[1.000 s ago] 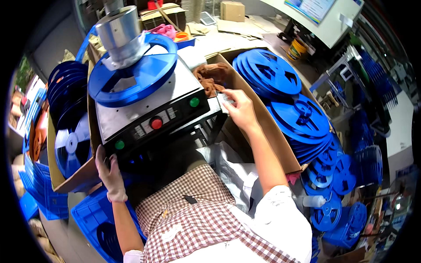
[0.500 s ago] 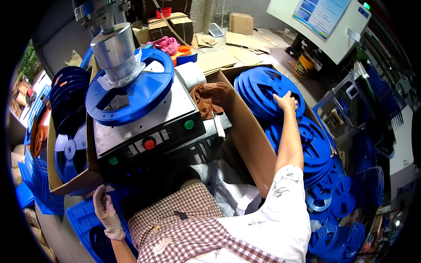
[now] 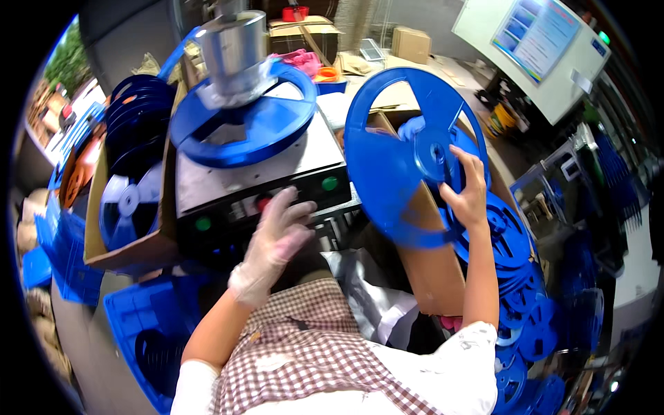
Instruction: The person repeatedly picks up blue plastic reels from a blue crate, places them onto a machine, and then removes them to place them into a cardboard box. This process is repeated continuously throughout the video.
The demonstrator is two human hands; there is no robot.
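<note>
A blue plastic reel flange (image 3: 432, 155), round with open windows and a hub, is raised and tilted over the right-hand box. My bare right hand (image 3: 469, 190) grips it near the hub, with fingertips partly hidden behind the window edge. My left hand (image 3: 271, 238), in a pale glove, is empty with fingers apart, just in front of the machine's button panel (image 3: 259, 206). On that machine another blue reel (image 3: 287, 117) lies beneath a metal cylinder head (image 3: 235, 52) wrapped in pale film at its lower end.
The right cardboard box (image 3: 432, 266) has more blue reels (image 3: 503, 232) in and beside it. To the left, another cardboard box (image 3: 131, 256) holds upright blue reels (image 3: 135, 121). A blue crate (image 3: 128, 315) sits lower left. A whiteboard (image 3: 477, 24) stands far right.
My right hand has lifted a blue reel flange out of the right-hand box and tilted it up. My left hand has risen from the lower left to the machine's front. The view has shifted.
</note>
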